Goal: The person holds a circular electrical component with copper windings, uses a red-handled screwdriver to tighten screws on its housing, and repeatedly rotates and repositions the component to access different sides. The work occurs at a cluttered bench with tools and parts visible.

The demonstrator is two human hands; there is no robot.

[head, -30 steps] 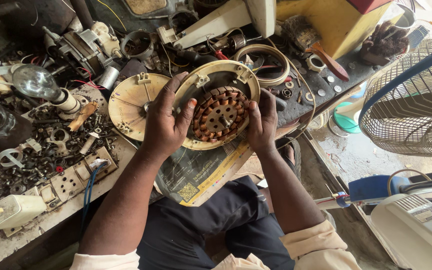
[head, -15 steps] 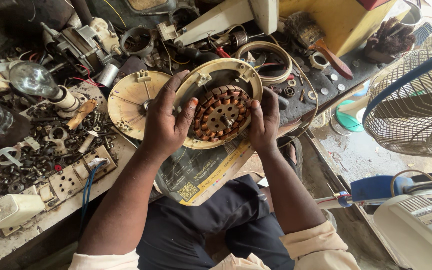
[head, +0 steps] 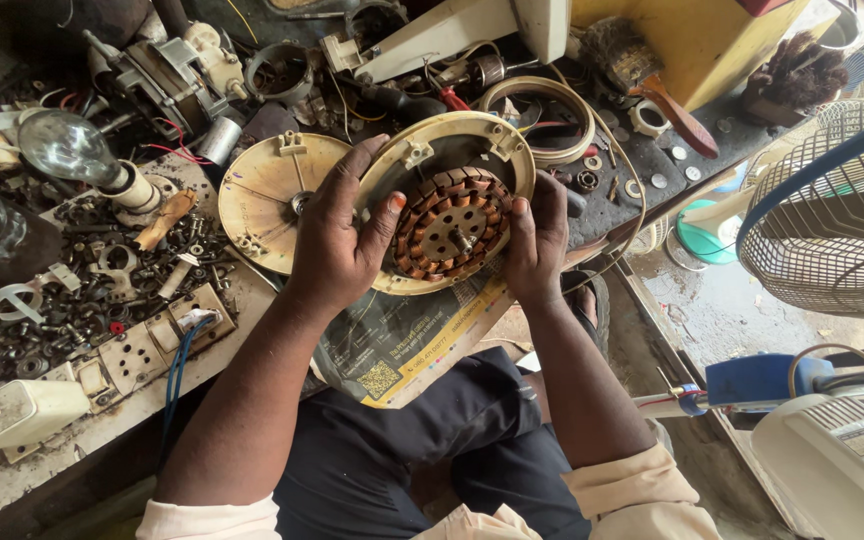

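A repair workshop: cluttered workbench (head: 102,440) with loose screws (head: 42,310), motor parts (head: 167,75), fan guard (head: 832,230).

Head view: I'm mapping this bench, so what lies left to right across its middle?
Light bulb → cream cover disc → left hand → motor housing with copper windings → right hand → wire fan guard.

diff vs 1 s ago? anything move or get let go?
No visible change. The left hand and right hand hold the round motor housing by its two sides as before, copper windings facing up. The loose cover plate beside it and the light bulb lie where they were.
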